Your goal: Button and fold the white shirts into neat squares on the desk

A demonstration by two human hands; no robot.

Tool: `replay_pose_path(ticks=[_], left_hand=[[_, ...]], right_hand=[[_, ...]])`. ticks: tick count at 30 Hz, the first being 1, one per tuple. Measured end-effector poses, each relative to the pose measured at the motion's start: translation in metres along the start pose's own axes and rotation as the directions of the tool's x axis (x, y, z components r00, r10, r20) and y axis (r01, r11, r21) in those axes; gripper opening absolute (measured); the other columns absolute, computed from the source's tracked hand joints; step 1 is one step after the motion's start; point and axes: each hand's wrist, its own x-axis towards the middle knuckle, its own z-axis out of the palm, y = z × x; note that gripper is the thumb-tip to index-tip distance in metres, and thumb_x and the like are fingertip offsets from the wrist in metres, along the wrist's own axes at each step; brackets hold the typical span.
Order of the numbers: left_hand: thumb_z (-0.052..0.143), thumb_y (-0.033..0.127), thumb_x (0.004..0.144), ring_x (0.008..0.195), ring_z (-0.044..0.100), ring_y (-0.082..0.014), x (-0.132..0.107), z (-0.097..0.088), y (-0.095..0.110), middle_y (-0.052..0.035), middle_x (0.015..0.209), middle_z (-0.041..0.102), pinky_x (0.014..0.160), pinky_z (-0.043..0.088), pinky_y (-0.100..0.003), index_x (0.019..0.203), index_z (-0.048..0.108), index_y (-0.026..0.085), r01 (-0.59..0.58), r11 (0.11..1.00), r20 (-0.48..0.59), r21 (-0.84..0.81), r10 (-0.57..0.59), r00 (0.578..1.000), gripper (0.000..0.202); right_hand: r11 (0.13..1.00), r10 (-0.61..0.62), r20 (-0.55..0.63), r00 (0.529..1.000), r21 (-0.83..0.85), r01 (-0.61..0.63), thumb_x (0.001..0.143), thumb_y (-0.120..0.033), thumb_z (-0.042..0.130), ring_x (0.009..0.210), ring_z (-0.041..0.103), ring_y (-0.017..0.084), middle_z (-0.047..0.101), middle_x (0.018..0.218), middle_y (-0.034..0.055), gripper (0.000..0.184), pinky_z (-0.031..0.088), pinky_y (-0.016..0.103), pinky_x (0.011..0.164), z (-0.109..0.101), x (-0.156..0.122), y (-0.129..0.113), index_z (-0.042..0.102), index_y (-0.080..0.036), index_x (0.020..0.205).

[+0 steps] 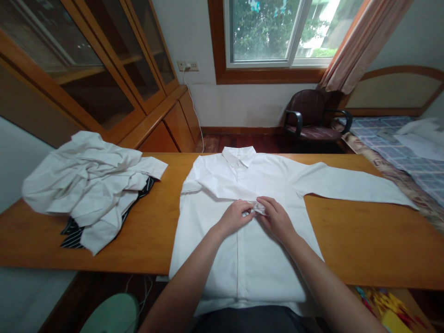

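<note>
A white long-sleeved shirt (274,259) lies front up, its buttoned collar (239,156) at the far edge of the table. One sleeve is spread out to the right. The other sleeve (222,185) is bent inward across the chest, and its bunched cuff (258,209) reaches the middle of the front. My left hand (236,216) pinches the cuff from the left, fingers closed. From the right, my right hand (275,216) has its fingers closed on the same cuff. The fingertips partly cover the cuff, so a button there cannot be made out.
A crumpled pile of white clothes (100,171) with a dark striped tie-like piece (73,240) lies on the wooden table (374,240) at left. Beyond are a glass-door cabinet (138,51), an armchair (308,111) and a bed (391,129). A green stool (113,314) stands below.
</note>
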Motion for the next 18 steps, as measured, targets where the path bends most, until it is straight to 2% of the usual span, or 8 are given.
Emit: replay_pose_path(ticks=[7, 14, 18], left_hand=[[0.062, 0.02, 0.089, 0.086, 0.061, -0.0194, -0.0007, 0.0027, -0.0025, -0.0049, 0.093, 0.074, 0.086, 0.047, -0.033, 0.105, 0.073, 0.02, -0.041, 0.997, -0.012, 0.059, 0.042, 0.999, 0.02], [0.061, 0.02, 0.09, 0.086, 0.06, -0.0194, -0.0026, 0.0042, -0.0052, -0.0046, 0.086, 0.072, 0.083, 0.047, -0.032, 0.104, 0.074, 0.019, -0.065, 0.994, -0.025, 0.088, 0.067, 0.997, 0.019], [0.062, 0.018, 0.089, 0.089, 0.061, -0.0192, -0.0031, 0.0049, -0.0061, -0.004, 0.09, 0.074, 0.086, 0.047, -0.032, 0.106, 0.074, 0.021, -0.072, 0.995, -0.035, 0.067, 0.074, 0.997, 0.021]], right_hand=[[1.0, -0.006, 0.014, 1.0, -0.015, 0.006, 0.091, -0.013, 0.057, 0.092, 0.064, 0.025, 0.067, 0.109, 0.0102, 0.048, 0.054, 0.04, 0.08, -0.0006, 0.0, 0.0003, 0.05, -0.024, 0.137], [1.0, -0.024, 0.012, 1.0, -0.008, 0.024, 0.094, -0.018, 0.059, 0.086, 0.061, 0.023, 0.065, 0.097, 0.0082, 0.019, 0.051, 0.036, 0.076, -0.0007, 0.0003, 0.0002, 0.063, -0.022, 0.112], [1.0, -0.023, 0.011, 1.0, -0.012, 0.023, 0.093, -0.017, 0.059, 0.083, 0.059, 0.022, 0.062, 0.093, 0.0074, 0.014, 0.05, 0.035, 0.073, -0.0013, 0.0002, -0.0002, 0.064, -0.021, 0.105]])
